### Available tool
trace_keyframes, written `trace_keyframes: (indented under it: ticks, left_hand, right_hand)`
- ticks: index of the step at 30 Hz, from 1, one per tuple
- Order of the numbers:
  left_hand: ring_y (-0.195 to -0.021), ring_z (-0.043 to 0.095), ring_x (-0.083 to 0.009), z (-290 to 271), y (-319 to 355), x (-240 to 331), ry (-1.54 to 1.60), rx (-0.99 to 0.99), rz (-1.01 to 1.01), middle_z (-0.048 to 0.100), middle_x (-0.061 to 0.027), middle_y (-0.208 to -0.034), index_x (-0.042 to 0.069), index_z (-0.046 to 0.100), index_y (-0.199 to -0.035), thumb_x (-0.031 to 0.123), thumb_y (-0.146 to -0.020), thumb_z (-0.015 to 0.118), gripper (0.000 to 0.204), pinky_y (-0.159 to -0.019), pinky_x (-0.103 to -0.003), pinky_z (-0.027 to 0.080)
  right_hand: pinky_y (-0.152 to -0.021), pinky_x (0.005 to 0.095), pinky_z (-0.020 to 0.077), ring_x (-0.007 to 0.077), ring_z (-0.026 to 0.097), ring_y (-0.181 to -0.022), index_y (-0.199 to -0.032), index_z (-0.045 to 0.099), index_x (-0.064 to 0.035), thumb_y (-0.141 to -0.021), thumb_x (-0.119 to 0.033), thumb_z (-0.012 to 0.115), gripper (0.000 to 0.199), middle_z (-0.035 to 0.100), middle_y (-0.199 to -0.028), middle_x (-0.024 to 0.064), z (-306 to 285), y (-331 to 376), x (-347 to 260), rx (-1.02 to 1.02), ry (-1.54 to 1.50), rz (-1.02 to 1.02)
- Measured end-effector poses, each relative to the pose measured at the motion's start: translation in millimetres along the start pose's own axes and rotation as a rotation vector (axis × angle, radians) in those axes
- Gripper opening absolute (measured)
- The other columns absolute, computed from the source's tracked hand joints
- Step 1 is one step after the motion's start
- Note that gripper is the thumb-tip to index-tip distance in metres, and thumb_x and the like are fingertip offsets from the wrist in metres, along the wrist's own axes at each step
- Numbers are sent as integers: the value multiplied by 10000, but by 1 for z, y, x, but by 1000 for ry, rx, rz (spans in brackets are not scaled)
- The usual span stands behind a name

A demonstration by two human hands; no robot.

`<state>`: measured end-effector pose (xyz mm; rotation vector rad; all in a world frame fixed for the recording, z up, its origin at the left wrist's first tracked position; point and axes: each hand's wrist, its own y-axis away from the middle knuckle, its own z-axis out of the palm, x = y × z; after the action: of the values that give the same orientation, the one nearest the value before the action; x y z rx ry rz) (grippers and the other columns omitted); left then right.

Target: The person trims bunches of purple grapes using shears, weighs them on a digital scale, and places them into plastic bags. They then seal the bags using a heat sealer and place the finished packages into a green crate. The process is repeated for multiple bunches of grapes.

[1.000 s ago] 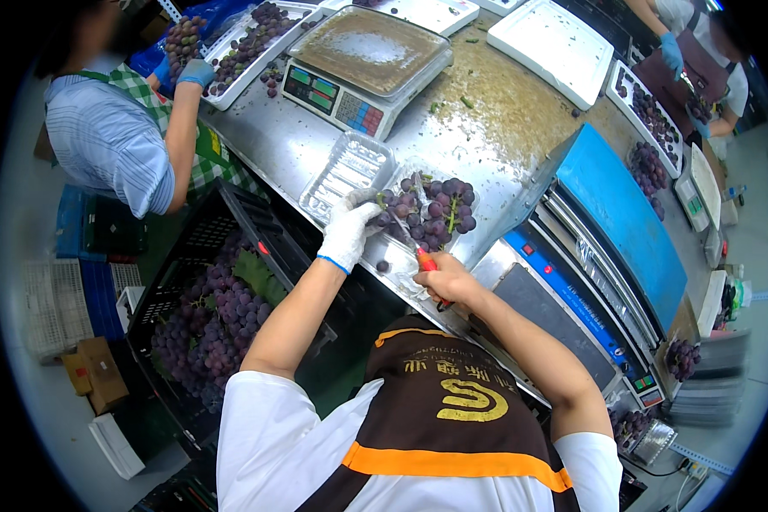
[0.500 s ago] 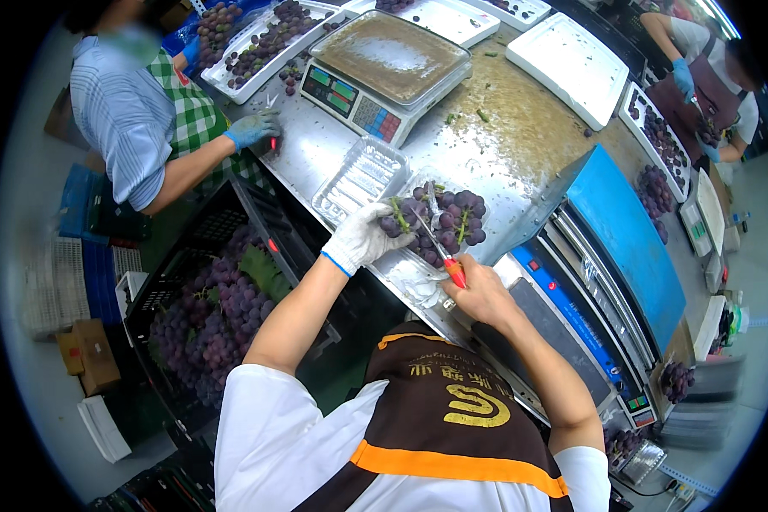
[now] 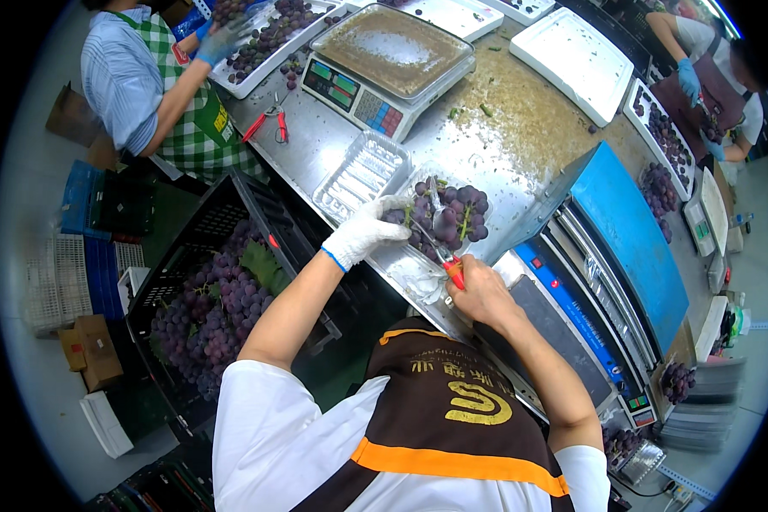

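Observation:
My left hand (image 3: 369, 232), in a white glove, has its fingers and thumb closed around the left end of a bunch of dark purple grapes (image 3: 464, 210). The bunch lies in a clear plastic punnet (image 3: 428, 177). My bare right hand (image 3: 485, 293) grips red-handled snips (image 3: 455, 271). Their blades stand apart and reach over the grapes toward the gloved fingers; the tips are hard to make out among the stems. Just left of the grapes lies another clear punnet (image 3: 363, 175) with nothing in it.
A scale (image 3: 392, 64) stands beyond the punnets, a blue-lidded wrapping machine (image 3: 627, 247) at right. A black crate (image 3: 179, 290) of grapes is at lower left. Other red-handled snips (image 3: 269, 122) lie near a co-worker (image 3: 136, 81); another person (image 3: 712, 85) works at far right.
My snips' blades have spread wider and their tips sit slightly lower. My left hand has shifted a little. The left co-worker has put down snips and reached up to grapes.

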<state>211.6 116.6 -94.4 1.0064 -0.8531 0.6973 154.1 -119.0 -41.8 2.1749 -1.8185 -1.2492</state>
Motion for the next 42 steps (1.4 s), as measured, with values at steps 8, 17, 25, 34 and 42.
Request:
trace_keyframes:
  ticks: [8,17,25,34,42]
  left_hand:
    - [-1045,544,-177,-2,-5,-1,-505,-62,209,591,-102,-1144,-23,536,-1232,127,-678,707,599,-920,-290,438]
    - [-914,603,-278,-18,-5,2,326,-106,-281,507,-129,-1193,47,537,-1219,340,-916,559,422,-768,-417,539]
    - [-870,632,-293,-12,-17,-9,340,-36,-351,606,-134,-1009,20,545,-1216,354,-926,530,442,-713,-400,571]
    - [-990,585,-456,-8,-13,-9,891,-118,-252,555,-213,-1134,-25,400,-1281,396,-968,387,525,-765,-514,571]
    - [-1031,558,-451,21,-9,-4,1131,-231,-143,495,-294,-1187,-48,406,-1287,429,-982,321,573,-882,-536,511]
  right_hand:
    - [-855,476,473,449,605,-937,-1043,518,101,-816,-197,573,379,604,-984,332,2,0,1,38,89,-35]
    - [-844,487,470,470,604,-906,-1003,534,116,-787,-113,522,315,609,-900,353,0,-2,6,-38,-35,-3]
    - [-782,468,461,444,603,-892,-925,562,61,-783,-213,606,312,619,-890,306,-1,-18,24,-99,-21,-33]
    - [-786,438,463,422,610,-894,-1001,549,45,-801,-295,635,404,623,-905,292,-19,23,22,-62,-140,-16]
    - [-773,426,454,411,609,-888,-1053,530,4,-808,-326,659,431,618,-906,272,-3,63,37,-26,-315,65]
